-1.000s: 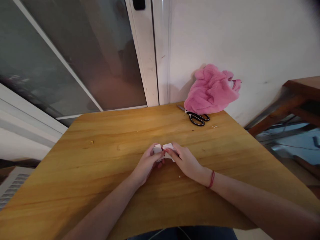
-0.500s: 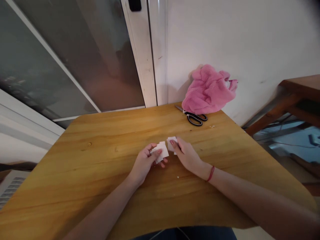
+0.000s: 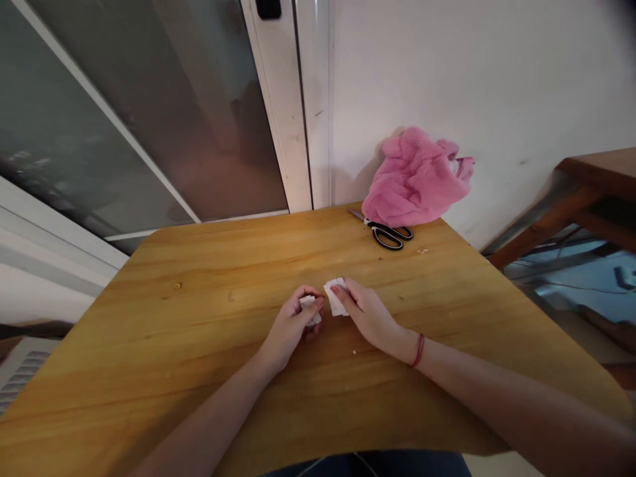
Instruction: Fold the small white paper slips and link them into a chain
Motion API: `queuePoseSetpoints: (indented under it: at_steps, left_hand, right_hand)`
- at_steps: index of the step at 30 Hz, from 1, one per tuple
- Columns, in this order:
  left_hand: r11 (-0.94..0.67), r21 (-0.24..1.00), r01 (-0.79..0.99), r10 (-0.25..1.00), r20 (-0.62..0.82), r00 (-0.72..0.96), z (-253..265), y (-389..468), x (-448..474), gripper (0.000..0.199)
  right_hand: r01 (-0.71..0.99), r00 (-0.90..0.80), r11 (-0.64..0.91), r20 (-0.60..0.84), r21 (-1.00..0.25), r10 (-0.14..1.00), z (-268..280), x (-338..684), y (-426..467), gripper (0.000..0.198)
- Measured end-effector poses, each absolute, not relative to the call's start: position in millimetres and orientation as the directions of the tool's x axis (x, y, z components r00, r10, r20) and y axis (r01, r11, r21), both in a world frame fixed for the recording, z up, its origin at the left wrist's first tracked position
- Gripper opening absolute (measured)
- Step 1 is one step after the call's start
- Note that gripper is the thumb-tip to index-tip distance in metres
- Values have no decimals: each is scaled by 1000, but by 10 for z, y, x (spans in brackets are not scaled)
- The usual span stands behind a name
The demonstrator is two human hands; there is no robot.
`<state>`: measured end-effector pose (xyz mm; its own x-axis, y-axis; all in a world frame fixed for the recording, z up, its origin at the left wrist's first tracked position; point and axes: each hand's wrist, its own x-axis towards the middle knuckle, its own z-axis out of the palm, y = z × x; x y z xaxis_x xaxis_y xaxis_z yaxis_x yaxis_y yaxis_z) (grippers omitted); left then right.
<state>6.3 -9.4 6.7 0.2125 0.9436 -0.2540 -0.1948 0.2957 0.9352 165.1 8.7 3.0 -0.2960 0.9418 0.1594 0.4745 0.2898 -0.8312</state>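
Above the middle of the wooden table (image 3: 199, 371), my left hand (image 3: 293, 322) is closed on a small bundle of white paper pieces (image 3: 311, 311), partly covered by its thumb and fingers. Just to the right, my right hand (image 3: 368, 308) pinches a stack of white paper pieces (image 3: 336, 299) with uneven edges, thumb on top. A narrow gap separates the two hands. A red string bracelet (image 3: 419, 349) circles my right wrist. One tiny white scrap (image 3: 354, 352) lies on the tabletop below my right hand.
Black-handled scissors (image 3: 387, 236) lie at the table's back edge, blades pointing left. Behind them, a pink fluffy cloth (image 3: 415, 179) is bunched against the white wall (image 3: 497, 86). Small crumbs (image 3: 422, 251) are on the wood. A glass sliding door (image 3: 209, 119) stands behind on the left.
The paper pieces in my left hand no longer stick out toward the right; less of them shows. My right hand's stack has shifted slightly left, with more of it visible.
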Motion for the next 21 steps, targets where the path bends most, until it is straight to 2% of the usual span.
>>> queuePoseSetpoints:
  at_steps: [3,5,8,11,15,18,21]
  left_hand:
    - [312,862,-400,946,-244,213,67,-70,38,16]
    - [312,838,-449,948,-244,202,56,-61,30,22]
    - [326,837,-439,944,-266,193,42,-64,38,34]
    - [344,846,-407,935,-268,233,39,-74,61,39]
    - [328,892,-312,938,-269,217,39,-95,97,32]
    - [312,915,-257,949,-285,136,26,-106,110,25]
    - [308,909,-282,949,-274,154,16,-99,96,23]
  right_hand:
    - [471,-201,244,166,-848,965,23,1697,167,34]
    - [462,-160,216,159,-860,974,28,1727,205,34]
    - [436,-160,231,177,-870,971,49,1741,204,34]
    - [427,-258,307,212,-851,943,71,1709,140,33]
    - [531,-389,375,175,-760,905,69,1646,53,27]
    - [623,-393,366,128,-692,910,50,1621,33,23]
    - [635,-363,348,132,-689,923,30,1618,41,23]
